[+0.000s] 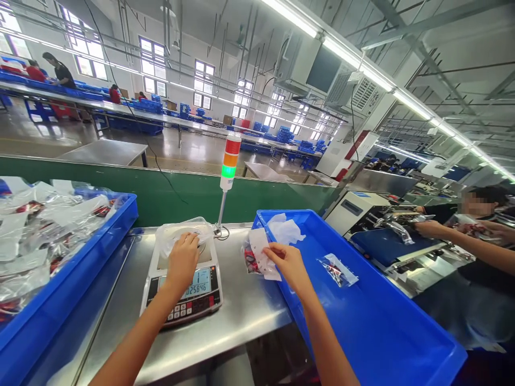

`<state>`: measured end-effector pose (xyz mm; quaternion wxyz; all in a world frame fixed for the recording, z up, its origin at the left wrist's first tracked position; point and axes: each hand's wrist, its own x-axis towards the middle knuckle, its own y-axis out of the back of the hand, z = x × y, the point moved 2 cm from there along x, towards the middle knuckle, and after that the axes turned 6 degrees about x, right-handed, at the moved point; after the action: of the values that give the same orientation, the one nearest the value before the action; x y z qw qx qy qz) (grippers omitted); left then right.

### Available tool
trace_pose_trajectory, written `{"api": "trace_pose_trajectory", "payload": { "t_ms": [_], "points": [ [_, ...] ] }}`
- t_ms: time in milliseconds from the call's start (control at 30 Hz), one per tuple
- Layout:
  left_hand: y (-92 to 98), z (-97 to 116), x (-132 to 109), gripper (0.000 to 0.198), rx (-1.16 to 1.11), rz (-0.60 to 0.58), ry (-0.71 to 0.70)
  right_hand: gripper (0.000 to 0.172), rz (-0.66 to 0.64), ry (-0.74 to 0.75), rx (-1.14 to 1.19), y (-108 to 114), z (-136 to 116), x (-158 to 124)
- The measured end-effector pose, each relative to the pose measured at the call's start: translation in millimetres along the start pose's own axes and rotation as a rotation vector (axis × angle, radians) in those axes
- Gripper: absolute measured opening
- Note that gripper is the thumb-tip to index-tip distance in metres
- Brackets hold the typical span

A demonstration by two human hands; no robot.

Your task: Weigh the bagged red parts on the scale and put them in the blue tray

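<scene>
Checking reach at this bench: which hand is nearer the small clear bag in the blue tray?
Right hand: just left of the bag, not touching it. The left hand is farther, over the digital scale.

On the worktop [245, 305] right now: scale [193, 297] dead centre, left hand [183, 261] on a bag [181, 228] lying on it, stack lamp [228, 166] just behind. Over to the left, a tray [120, 228] heaped with bags. To the right, a second tray [362, 321], right hand [287, 265] on a packet [259, 257] inside it, another packet [337, 271] further in. Beyond that, a co-worker's hand [428, 229] beside a machine [386, 225].
</scene>
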<state>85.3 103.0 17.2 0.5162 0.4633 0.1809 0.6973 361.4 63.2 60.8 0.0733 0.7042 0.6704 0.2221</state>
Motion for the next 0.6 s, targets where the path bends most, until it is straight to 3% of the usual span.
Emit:
{"api": "trace_pose_trajectory", "payload": {
  "t_ms": [67,133,267,400,467,500,600],
  "points": [
    [9.6,-7,14,0.03,0.026,0.027,0.075,0.034,-0.015,0.068,-0.063,-14,-9,21],
    [34.0,-18,27,0.036,0.067,0.106,0.211,0.031,-0.035,0.156,-0.12,-36,-22,47],
    [111.2,-44,39,0.049,0.145,0.282,0.461,0.026,-0.12,0.357,-0.285,-102,-49,91],
    [184.4,-70,25,0.056,0.286,0.36,0.654,0.022,-0.434,0.607,-0.536,-160,-48,94],
    [207.2,-85,12,0.055,0.378,0.363,0.757,0.022,-0.57,0.709,-0.578,-161,-37,84],
    [213.7,-93,5,0.054,0.426,0.329,0.779,0.025,-0.59,0.734,-0.57,-152,-30,80],
    [215.2,-112,-14,0.045,0.574,0.146,0.744,0.031,-0.449,0.647,-0.524,-85,-3,76]
  ]
}}
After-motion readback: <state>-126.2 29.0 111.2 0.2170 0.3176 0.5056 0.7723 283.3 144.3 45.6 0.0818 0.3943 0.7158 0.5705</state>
